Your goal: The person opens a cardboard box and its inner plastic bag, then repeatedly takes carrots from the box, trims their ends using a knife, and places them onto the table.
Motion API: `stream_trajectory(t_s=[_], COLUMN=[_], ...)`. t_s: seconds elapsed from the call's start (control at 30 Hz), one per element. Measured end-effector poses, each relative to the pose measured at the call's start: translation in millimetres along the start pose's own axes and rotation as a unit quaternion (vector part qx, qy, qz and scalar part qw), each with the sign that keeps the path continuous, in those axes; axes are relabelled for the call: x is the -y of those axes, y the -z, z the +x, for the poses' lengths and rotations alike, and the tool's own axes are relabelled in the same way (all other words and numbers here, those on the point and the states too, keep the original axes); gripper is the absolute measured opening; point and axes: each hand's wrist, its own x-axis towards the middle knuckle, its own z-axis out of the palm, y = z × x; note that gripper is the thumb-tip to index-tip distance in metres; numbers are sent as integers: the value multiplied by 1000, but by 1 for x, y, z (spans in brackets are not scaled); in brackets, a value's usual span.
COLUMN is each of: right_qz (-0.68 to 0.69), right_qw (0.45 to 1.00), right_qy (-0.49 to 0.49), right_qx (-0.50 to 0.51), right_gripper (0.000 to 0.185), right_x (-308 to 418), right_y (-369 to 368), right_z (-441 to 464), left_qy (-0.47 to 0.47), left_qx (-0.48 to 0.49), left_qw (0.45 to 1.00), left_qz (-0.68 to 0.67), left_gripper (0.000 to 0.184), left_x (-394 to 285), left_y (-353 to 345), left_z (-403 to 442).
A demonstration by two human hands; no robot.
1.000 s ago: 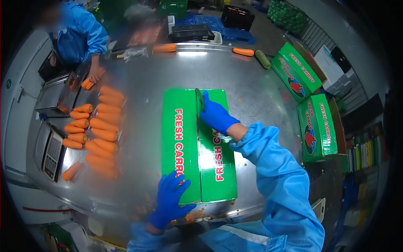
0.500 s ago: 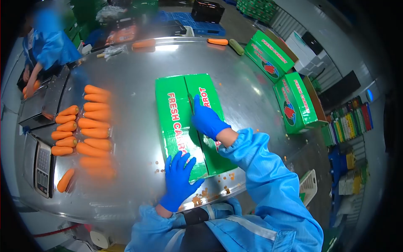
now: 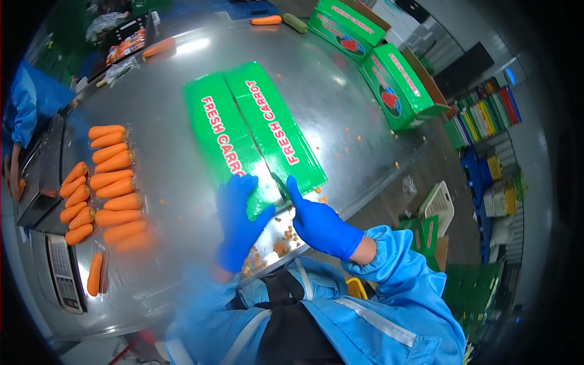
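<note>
The right hand (image 3: 325,229), closed round a thin dark tool (image 3: 279,185), has moved from the seam's far part to its near end, so this pass looks nearly complete. The left hand (image 3: 236,224) is spread at the near edge of the green box (image 3: 210,132), flat on the table (image 3: 173,155).

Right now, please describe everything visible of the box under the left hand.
The green box looks like glossy cardboard, with red FRESH CARROT lettering. Its top flaps meet at a seam. It lies slantwise on the table; the left hand touches its near end, the right hand holds a dark tool at the seam.
</note>
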Motion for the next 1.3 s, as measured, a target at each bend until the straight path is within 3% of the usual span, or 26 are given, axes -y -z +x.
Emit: stream_trajectory(t_s=[0.07, 0.2, 0.3, 0.37, 0.43, 0.53, 0.6, 0.67, 0.73, 0.8, 0.87, 0.93, 0.97, 1.03, 1.07, 1.17, 1.23, 1.3], right_qz=[27, 111, 146, 226, 313, 221, 198, 193, 173, 102, 95, 109, 82, 25, -44, -45, 57, 252], right_qw=[999, 993, 987, 971, 935, 936, 941, 939, 948, 950, 957, 968, 973, 980, 934, 945, 882, 876], right_qy=[-33, -50, 9, -50, -102, 12, 4, 2, -1, 55, 44, -4, 9, 27, 100, 41, 117, 11], right_qx=[30, 5, 58, -51, -131, -273, -275, -284, -267, -290, -271, -227, -217, -197, -341, -322, -453, -410], right_gripper=[85, 83, 82, 75, 72, 69, 75, 81, 92, 99, 100, 100, 97, 93, 78, 55, 40, 25], right_x=[5, -6, -30, -17, -13, -43, -40, -36, -32, -32, -30, -30, -31, -41, -53, -67, -108, -145], right_y=[1, -20, -61, -49, -27, -37, -25, -18, -18, -25, -27, -18, -15, -11, -16, 42, 66, 70], right_z=[-28, -71, -102, -110, -108, -85, -69, -51, -26, 2, 21, 36, 39, 38, 41, 25, 28, 31], left_qy=[66, -145, -258, -341, -336, -356, -332, -276, -164, -148, -112, -124, -134, -13, 40, 214, 327, 376], left_qx=[24, 78, 155, 186, 221, 187, 160, 65, 39, 51, 72, 15, -14, -32, -15, 43, 66, 43], left_qw=[990, 986, 953, 920, 915, 915, 929, 959, 985, 987, 991, 991, 989, 993, 998, 957, 885, 829], left_qz=[-124, -11, 9, 54, 21, 8, 25, -7, -26, -39, -12, 40, 63, 115, 38, -192, -323, -411], left_gripper=[50, 40, 35, 32, 26, 24, 26, 26, 19, 7, 19, 39, 49, 72, 72, 73, 72, 70], left_x=[-6, 19, 32, 28, 17, 8, -6, 12, 13, 29, 23, -14, -26, 6, 12, 23, 32, 47], left_y=[2, -12, -20, -11, -9, -12, 10, 47, 97, 112, 116, 93, 86, 84, 86, 96, 100, 108], left_z=[11, 43, 65, 78, 88, 98, 106, 102, 73, 54, 48, 62, 72, 68, 69, 62, 49, 33])
